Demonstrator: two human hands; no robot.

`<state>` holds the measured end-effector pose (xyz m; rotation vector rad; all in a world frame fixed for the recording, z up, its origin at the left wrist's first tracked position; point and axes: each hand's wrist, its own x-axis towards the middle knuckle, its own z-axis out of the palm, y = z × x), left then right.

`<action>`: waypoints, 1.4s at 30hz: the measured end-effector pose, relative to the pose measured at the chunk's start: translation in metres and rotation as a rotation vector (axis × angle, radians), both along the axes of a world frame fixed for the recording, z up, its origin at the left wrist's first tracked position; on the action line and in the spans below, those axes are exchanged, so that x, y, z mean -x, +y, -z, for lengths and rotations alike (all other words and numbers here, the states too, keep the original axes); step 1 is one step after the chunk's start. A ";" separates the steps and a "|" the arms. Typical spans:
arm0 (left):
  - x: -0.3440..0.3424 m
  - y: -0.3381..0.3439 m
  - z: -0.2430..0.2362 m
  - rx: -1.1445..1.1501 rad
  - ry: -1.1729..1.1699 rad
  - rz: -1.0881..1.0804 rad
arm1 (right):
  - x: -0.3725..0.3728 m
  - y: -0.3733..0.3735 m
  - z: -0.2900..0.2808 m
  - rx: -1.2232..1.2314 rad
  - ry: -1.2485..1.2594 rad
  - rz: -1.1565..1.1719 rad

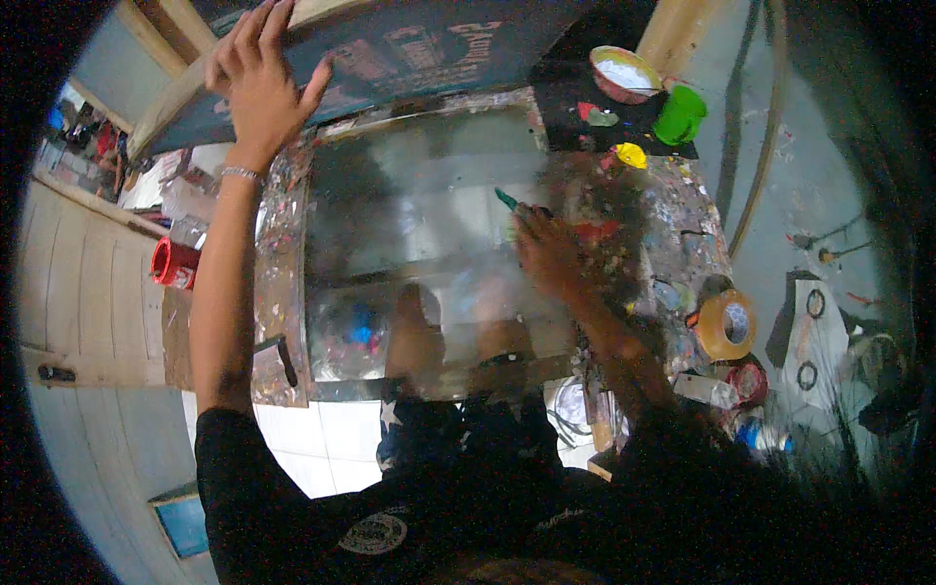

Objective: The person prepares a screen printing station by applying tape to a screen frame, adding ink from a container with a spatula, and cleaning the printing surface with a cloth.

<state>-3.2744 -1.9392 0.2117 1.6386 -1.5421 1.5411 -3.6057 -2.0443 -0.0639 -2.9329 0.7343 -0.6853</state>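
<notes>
A wood-edged screen printing frame [390, 54] stands tilted up at the far side, its dark mesh bearing faint reddish lettering. My left hand [258, 93] grips its upper left edge, fingers over the wood and thumb spread along the mesh. Below it lies a glass sheet [390, 214], flat and reflecting my legs. Over the right part of the glass, my right hand [548, 249] is closed on a small green strip [505, 199] that pokes out past the fingertips. What kind of thing the strip is, I cannot make out.
Paint-spattered board surrounds the glass. At the far right stand a bowl of white stuff [626, 74], a green cup [680, 115] and a yellow blob [631, 155]. Nearer are a tape roll [726, 326] and a red roll [747, 383]. A red container [174, 263] sits left, beside my forearm.
</notes>
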 end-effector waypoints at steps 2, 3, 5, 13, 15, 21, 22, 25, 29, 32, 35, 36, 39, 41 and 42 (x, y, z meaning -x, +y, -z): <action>0.007 -0.023 0.004 0.030 0.028 0.076 | -0.001 0.015 0.047 -0.181 -0.014 0.091; 0.003 -0.024 0.003 0.048 0.019 0.080 | -0.012 0.028 0.066 -0.393 -0.057 0.087; -0.011 -0.023 0.007 -0.009 0.085 0.176 | -0.006 0.055 0.049 -0.158 -0.186 -0.269; -0.019 -0.036 -0.013 0.068 0.021 0.054 | 0.002 -0.072 0.021 -0.197 -0.284 -0.237; -0.018 -0.047 -0.016 0.055 -0.003 0.069 | -0.007 -0.155 -0.009 -0.160 -0.377 0.005; -0.040 -0.040 -0.020 0.051 -0.030 0.040 | -0.070 -0.137 -0.086 -0.465 -0.135 -0.258; -0.008 -0.041 -0.025 -0.025 0.020 -0.098 | -0.076 -0.109 -0.083 -0.467 0.002 -0.378; -0.012 -0.042 -0.027 -0.005 -0.019 -0.070 | -0.109 -0.017 -0.088 -0.503 0.502 -0.700; -0.009 -0.037 -0.026 -0.027 0.039 -0.072 | -0.119 0.004 -0.077 -0.214 0.587 -0.776; -0.013 -0.032 -0.021 -0.020 0.039 -0.057 | -0.110 -0.002 -0.087 -0.057 0.660 -0.729; -0.007 -0.033 -0.019 0.003 0.042 -0.072 | -0.068 -0.032 -0.088 0.024 0.390 -0.643; -0.006 -0.034 -0.019 0.005 0.029 -0.042 | -0.052 -0.040 -0.084 0.039 0.396 -0.582; -0.009 -0.030 -0.017 0.017 0.011 -0.014 | 0.009 -0.066 -0.094 -0.026 0.295 -0.506; -0.009 -0.023 -0.016 0.019 0.006 -0.016 | 0.062 -0.080 -0.107 -0.211 0.282 -0.326; -0.008 -0.022 -0.015 0.024 0.006 -0.018 | 0.095 -0.086 -0.112 -0.343 0.279 -0.144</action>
